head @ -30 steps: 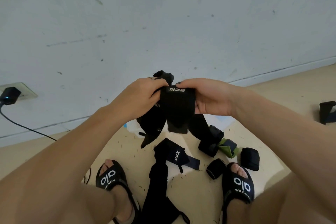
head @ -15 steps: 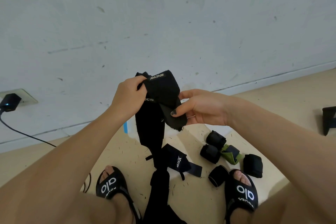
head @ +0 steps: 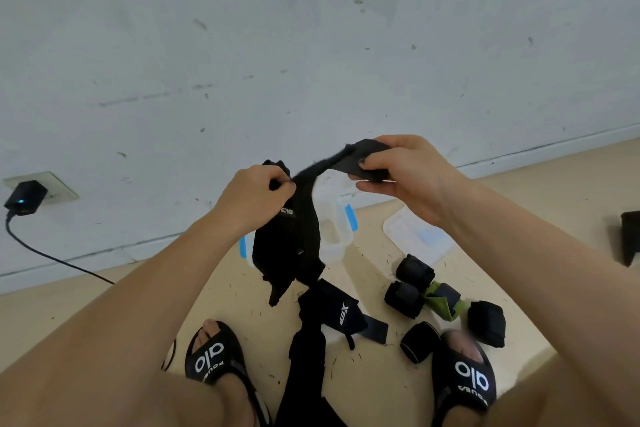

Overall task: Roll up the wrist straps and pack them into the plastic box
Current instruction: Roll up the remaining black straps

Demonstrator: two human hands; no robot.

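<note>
At centre frame: left hand [head: 258, 196] pinches strap [head: 287, 246] at 9 o'clock, right hand [head: 398, 173] grips its free end at 3, fingers curled, stretching it flat, prob. for rolling. Box [head: 337, 236] lies w/ lid off, just behind the strap.

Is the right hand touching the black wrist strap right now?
Touching. The head view shows the right hand pinching the end of the black wrist strap, thumb and fingers wrapped round it, while the left hand grips it lower down.
</note>
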